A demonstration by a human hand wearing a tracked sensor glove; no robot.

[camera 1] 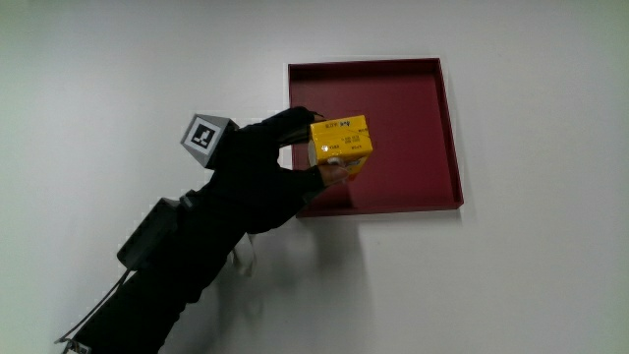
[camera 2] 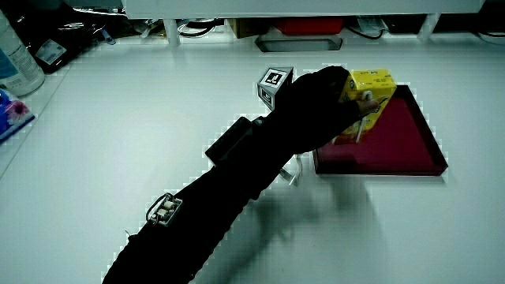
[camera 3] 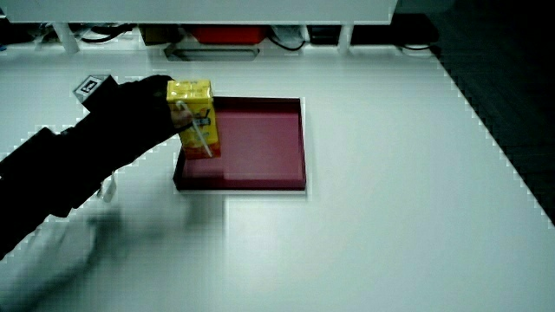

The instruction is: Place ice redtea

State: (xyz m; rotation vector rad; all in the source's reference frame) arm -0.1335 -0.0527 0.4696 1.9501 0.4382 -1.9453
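Note:
A yellow ice red tea carton (camera 1: 341,144) with a straw on its side stands upright in the dark red tray (camera 1: 413,118), near the tray's edge closest to the hand. The gloved hand (camera 1: 270,167) is wrapped around the carton, fingers on its top and thumb low on its side. In both side views the carton (camera 2: 368,99) (camera 3: 194,117) sits inside the tray (camera 2: 398,146) (camera 3: 260,147) with the hand (camera 2: 319,102) (camera 3: 139,108) on it. I cannot tell whether the carton's base touches the tray floor. The patterned cube (camera 1: 205,138) sits on the back of the hand.
The white table (camera 1: 531,275) spreads around the tray. In a side view, a low partition (camera 2: 300,9) with cables and boxes under it runs along the table's edge farthest from the person. A bottle (camera 2: 17,59) and other clutter stand at that table's corner.

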